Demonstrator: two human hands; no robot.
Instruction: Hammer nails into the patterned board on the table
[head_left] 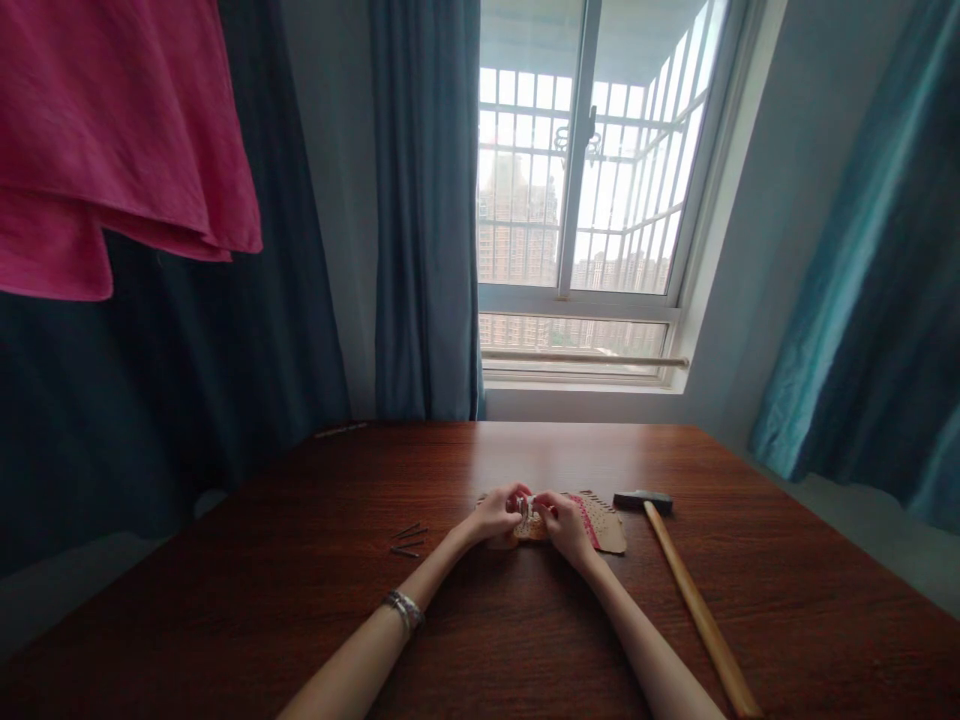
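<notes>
My left hand and my right hand meet near the middle of the table, fingers bent and pinched close together. Between the fingertips is a small pale, shiny thing, too small to make out. Beneath both hands lies a flat tan piece, like cardboard, with a pink band and dotted markings; the hands cover much of it. Several dark nails lie loose to the left of my left hand. Right of the flat piece rests a hammer with a black head and a long wooden handle.
The glossy brown wooden table reaches back to the wall below a barred window. A thin strip-like object lies at its far left edge. Blue curtains hang behind, and a pink cloth hangs at upper left.
</notes>
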